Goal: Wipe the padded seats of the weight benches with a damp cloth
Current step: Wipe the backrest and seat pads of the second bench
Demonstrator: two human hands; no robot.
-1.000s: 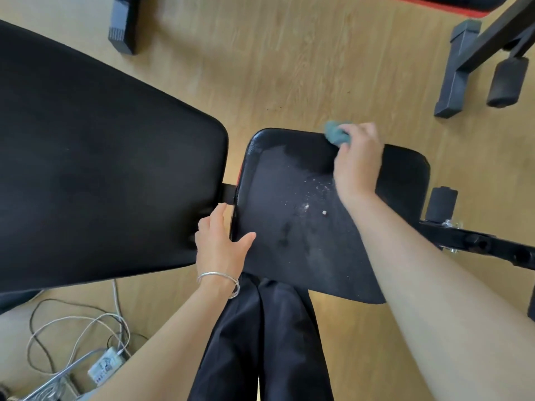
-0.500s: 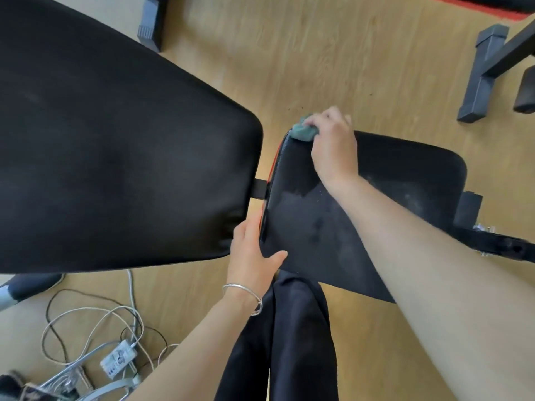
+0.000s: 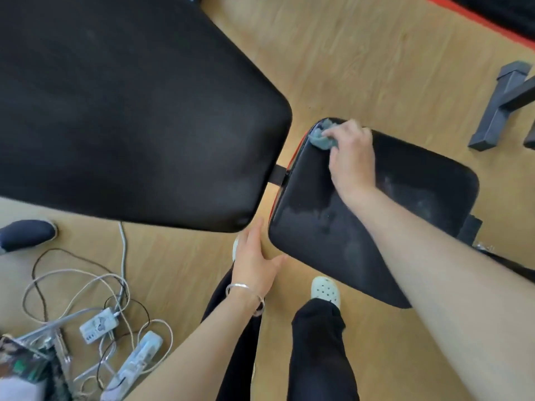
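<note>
While the backrest pad (image 3: 130,111) lies left of the seat pad (image 3: 390,221), the left hand (image 3: 254,261), fingers straight and holding nothing, hangs beside the seat's near-left corner; the right hand (image 3: 351,157) curls round the grey-green cloth (image 3: 321,138) on its far-left corner.

Bunched grey-green cloth (image 3: 322,139) on black seat's (image 3: 324,227) far corner

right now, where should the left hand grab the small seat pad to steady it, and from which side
I'd take the seat pad by its rounded near-left corner edge, coming from the left through the gap beside the backrest pad. That edge overhangs, lies next to the open left hand, and is clear of the right hand pressing the cloth on the far corner.
</note>
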